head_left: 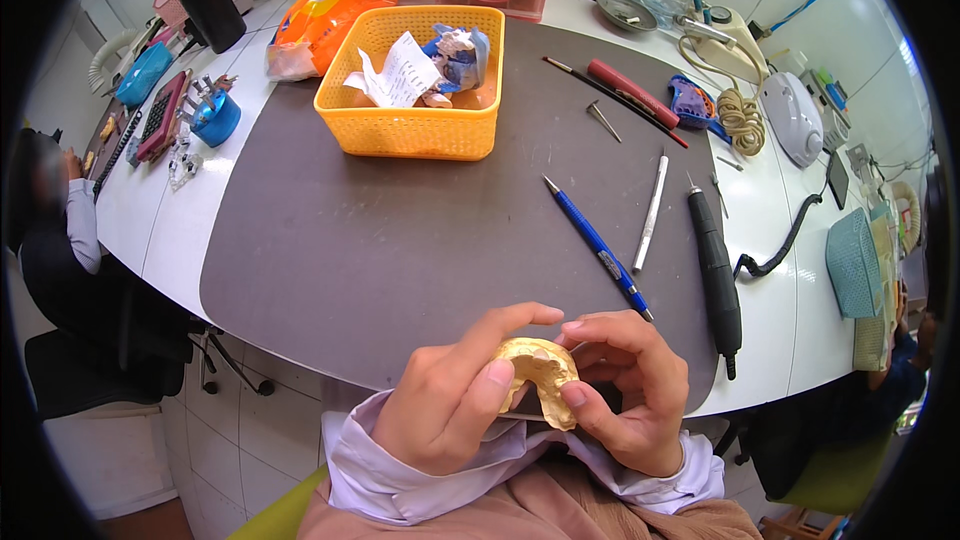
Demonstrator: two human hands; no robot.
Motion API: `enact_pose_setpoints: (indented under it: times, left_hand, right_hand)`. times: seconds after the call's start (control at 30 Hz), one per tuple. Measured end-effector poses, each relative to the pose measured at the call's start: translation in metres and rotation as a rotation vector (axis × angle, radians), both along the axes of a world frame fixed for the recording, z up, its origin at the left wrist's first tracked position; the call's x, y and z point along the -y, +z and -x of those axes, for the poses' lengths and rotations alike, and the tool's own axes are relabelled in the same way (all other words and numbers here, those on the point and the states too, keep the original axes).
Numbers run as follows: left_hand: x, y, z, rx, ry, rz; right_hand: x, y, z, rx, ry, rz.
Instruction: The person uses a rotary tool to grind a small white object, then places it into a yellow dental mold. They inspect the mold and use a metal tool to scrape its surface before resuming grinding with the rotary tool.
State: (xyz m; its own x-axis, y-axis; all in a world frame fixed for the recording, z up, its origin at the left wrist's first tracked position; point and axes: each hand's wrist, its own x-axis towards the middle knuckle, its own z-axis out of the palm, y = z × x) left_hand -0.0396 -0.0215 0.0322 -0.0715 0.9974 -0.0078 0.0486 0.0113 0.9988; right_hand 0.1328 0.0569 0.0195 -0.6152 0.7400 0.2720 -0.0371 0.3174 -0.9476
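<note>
A pale yellow, horseshoe-shaped dental cast [545, 365] is held between my two hands over the near edge of the grey mat. My left hand [455, 390] is closed on its left side, the thumb pressed on the inner rim and the index finger stretched above. On the other side my right hand [635, 385] pinches it with thumb and fingers. Just beyond the right hand lie a blue mechanical pencil [600, 248], a thin silver-white tool [652, 212] and a black rotary handpiece [713, 280].
A yellow basket [410, 130] with a paper slip and a wrapped bundle stands at the mat's far side. Brushes, a red stick [632, 92] and a screw [604, 121] lie to its right. A blue bur holder [216, 118] stands left. People sit at both sides.
</note>
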Motion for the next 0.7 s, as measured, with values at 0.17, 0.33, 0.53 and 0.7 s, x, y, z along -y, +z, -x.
enact_pose_setpoints:
  times: [0.17, 0.33, 0.53, 0.7]
  left_hand:
    - [-0.0012, -0.0085, 0.0009, -0.023, -0.020, -0.090]
    - [-0.0012, -0.0083, 0.0007, -0.049, -0.020, -0.105]
    - [0.0003, -0.0062, 0.0019, -0.028, -0.036, -0.070]
    - [0.0006, -0.0067, 0.0016, -0.037, -0.035, -0.098]
  right_hand:
    - [0.0000, 0.0003, 0.0006, -0.003, -0.007, 0.001]
    - [0.0004, 0.0005, 0.0011, -0.008, -0.015, 0.012]
    - [-0.0013, 0.0007, 0.0022, -0.015, -0.012, -0.075]
    - [-0.0008, 0.0013, 0.0018, -0.012, -0.014, -0.083]
